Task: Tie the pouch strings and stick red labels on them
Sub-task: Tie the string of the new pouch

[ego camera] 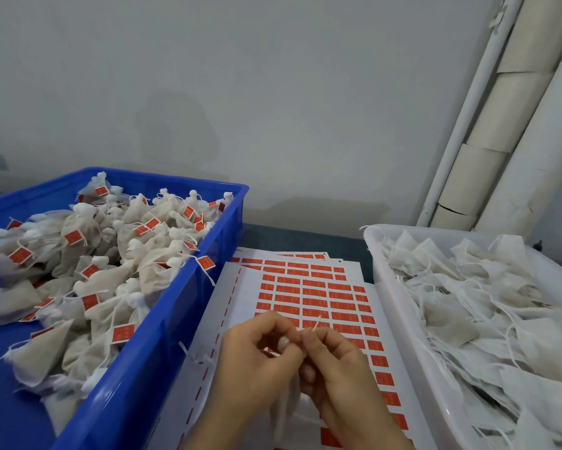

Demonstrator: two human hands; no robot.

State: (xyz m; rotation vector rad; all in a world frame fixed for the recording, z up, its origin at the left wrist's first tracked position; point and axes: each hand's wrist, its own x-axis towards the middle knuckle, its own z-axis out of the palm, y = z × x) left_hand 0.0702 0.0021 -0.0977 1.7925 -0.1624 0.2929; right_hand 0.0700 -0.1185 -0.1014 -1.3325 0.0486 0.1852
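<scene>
**White mesh pouch pinched between two hands over the label sheets**

White and thin, the pouch [284, 407] hangs below the two hands, its gathered neck hidden between the fingers, low in the middle of the view above the label sheets [315, 297]. The left hand [253, 355] and the right hand [341, 362] meet fingertip to fingertip, both pinched on the pouch's string [317, 321], whose short end pokes up just above the knuckles. Whether a knot is formed cannot be told.

The sheets are white backing paper carrying rows of small red labels, several sheets overlapping, with a column at the left edge mostly peeled away. To the left stands a blue plastic crate [162, 323] piled with tied pouches [110, 254], each bearing a red tag on its string. To the right a white plastic bin [383, 274] holds loose, untied pouches [487, 303] with trailing strings. All rest on a dark blue tabletop [302, 237] against a plain grey wall [273, 92]; pale wrapped pipes [507, 125] lean along the right corner.
</scene>
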